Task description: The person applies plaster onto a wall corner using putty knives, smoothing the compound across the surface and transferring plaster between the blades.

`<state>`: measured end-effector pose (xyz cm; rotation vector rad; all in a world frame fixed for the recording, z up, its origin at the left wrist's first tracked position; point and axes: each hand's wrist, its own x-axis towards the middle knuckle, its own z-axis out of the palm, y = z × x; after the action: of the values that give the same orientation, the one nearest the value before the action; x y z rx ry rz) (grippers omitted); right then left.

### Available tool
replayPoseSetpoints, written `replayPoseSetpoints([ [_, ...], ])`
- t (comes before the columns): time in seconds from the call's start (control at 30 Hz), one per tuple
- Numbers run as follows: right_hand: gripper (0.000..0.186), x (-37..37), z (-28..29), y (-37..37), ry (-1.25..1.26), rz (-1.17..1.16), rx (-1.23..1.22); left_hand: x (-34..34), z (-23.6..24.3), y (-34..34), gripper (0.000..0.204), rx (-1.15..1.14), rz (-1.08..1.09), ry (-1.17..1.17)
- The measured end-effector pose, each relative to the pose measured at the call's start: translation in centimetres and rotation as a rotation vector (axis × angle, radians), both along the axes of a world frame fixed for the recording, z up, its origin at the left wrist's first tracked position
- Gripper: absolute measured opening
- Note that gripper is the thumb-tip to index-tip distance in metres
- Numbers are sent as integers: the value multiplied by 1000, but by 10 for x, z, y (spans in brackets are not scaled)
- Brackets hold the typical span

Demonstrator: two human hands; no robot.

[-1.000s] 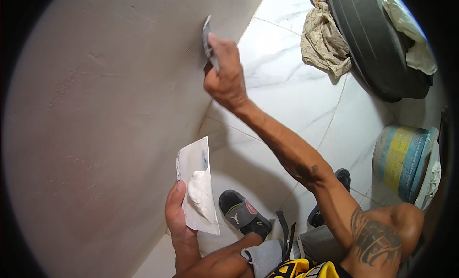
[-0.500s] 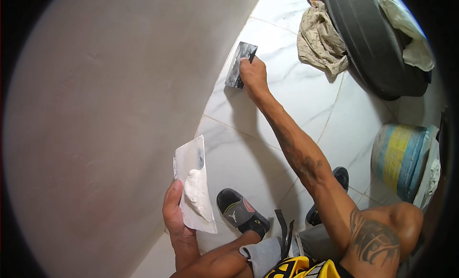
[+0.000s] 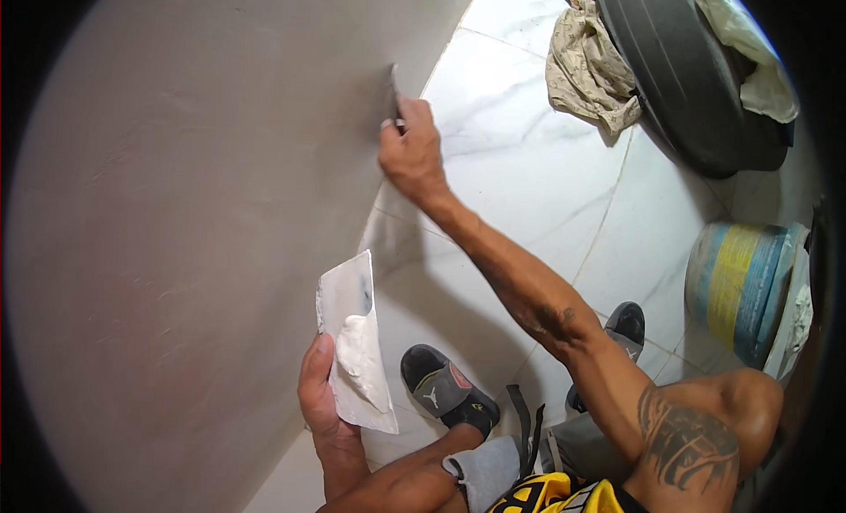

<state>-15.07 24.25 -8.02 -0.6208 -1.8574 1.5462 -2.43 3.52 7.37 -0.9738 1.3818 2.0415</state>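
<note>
My left hand (image 3: 322, 391) grips a white plaster-smeared board (image 3: 345, 288) by its left edge, close to the wall. A thick mound of white putty (image 3: 361, 363) lies on the board's face. Farther off, my right hand (image 3: 412, 152) is closed around a putty knife (image 3: 394, 88), whose blade shows nearly edge-on. The blade is at the grey wall (image 3: 220, 204), low down near the floor line; whether its whole edge touches, I cannot tell.
White marbled tiles (image 3: 520, 178) cover the floor. A blue and yellow bucket (image 3: 736, 288) with a white-crusted rim lies or leans at the right. Behind it are a large black tub (image 3: 687, 81) and a crumpled beige cloth (image 3: 586, 68). My slippered foot (image 3: 436, 385) is below the board.
My right hand has moved left from above the tiles to the wall, turning the putty knife's blade edge-on. My left hand and the board have stayed almost in place.
</note>
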Motion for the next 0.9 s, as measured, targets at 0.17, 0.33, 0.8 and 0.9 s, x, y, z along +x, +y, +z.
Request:
replayPoseSetpoints([
  [0.17,54,34,39,-32,204,105,184,-2,2,5,29,51,-21,21],
  [0.33,49,59,45,-28,350,357,142,0,4,9,29,49,-2,18],
  [0.8,20,38,-48,-6,-238,-4,-712,10,6,-5,31,41,-22,34],
  [0.9,18,30,-45,-7,-248,70,-840,11,7,-10,32,45,-16,41],
])
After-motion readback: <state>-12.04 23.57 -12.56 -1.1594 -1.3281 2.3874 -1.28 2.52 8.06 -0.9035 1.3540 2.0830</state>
